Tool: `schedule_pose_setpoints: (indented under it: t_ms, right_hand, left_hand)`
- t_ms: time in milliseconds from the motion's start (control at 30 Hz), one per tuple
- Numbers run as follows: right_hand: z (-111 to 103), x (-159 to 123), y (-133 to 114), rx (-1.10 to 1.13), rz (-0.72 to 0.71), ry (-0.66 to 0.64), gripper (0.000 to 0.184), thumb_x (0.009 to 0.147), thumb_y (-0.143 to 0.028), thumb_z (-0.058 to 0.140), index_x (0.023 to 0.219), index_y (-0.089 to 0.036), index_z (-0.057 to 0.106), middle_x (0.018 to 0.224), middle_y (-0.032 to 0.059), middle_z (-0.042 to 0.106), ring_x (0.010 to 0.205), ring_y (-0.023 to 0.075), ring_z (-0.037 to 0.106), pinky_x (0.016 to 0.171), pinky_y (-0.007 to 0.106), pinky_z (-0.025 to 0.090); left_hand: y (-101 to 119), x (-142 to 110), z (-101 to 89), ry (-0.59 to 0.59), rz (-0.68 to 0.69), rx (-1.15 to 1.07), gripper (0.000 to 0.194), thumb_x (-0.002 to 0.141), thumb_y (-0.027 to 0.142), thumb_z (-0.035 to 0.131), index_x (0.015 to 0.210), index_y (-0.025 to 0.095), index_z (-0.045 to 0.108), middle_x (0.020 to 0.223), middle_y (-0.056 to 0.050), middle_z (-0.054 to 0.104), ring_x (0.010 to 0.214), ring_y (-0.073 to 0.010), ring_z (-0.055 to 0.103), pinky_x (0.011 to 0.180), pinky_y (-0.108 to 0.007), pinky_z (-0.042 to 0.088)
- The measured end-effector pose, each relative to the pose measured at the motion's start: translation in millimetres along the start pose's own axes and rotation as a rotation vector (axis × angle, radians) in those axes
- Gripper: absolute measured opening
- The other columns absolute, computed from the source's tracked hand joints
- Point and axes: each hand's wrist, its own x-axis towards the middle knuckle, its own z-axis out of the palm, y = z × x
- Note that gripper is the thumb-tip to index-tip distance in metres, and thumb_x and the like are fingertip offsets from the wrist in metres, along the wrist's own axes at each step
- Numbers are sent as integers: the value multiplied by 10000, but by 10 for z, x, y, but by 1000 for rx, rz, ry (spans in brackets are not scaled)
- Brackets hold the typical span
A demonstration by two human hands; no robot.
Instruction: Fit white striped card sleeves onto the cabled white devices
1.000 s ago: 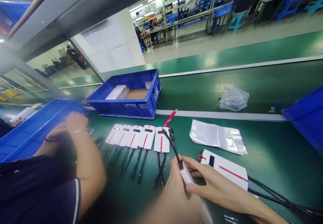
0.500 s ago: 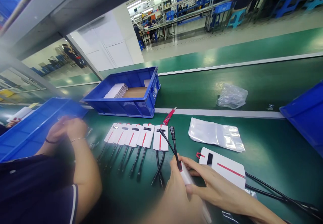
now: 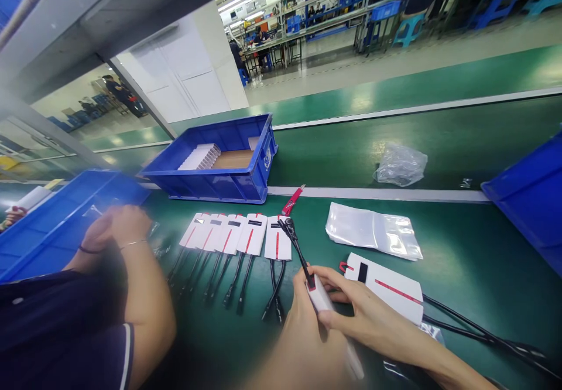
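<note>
Both hands hold a white flat device [image 3: 322, 297] edge-up, its black cables [image 3: 301, 255] sticking out from the red-trimmed end. My left hand [image 3: 302, 320] wraps round its near side; my right hand [image 3: 362, 308] grips it from the right, thumb on the casing. Just beyond the hands lies a similar white device [image 3: 278, 243] with a red stripe and crossed cables. Several more devices [image 3: 252, 235] line up to its left, cables toward me. Another larger-looking device [image 3: 389, 290] rests right of my right hand, with its cables [image 3: 478, 331] running right.
A co-worker's blurred hands [image 3: 112, 226] are at left by a blue bin [image 3: 65, 226]. Behind the row stands a blue crate [image 3: 211, 185] holding white pieces. A red cutter [image 3: 293, 201], flat clear bags [image 3: 373, 232] and crumpled plastic [image 3: 401, 164] lie about. Another blue bin [image 3: 531, 197] is at right.
The cable ends of the held device have swung left and closer together, now over the top of the nearest lying device. Both hands keep their hold. The view has shifted slightly.
</note>
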Motion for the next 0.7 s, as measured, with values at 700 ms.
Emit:
schedule_pose_setpoints:
  t_ms: [700]
  right_hand:
    - [-91, -86, -109, -132, 53, -68, 759, 863, -328, 717, 1536, -204, 388, 1365, 107, 611, 1105, 282, 656, 939, 375, 542]
  left_hand:
    - [76, -22, -43, -76, 57, -54, 606, 787, 109, 650, 1366, 253, 539, 1285, -71, 662, 1250, -345, 619, 1053, -467, 530]
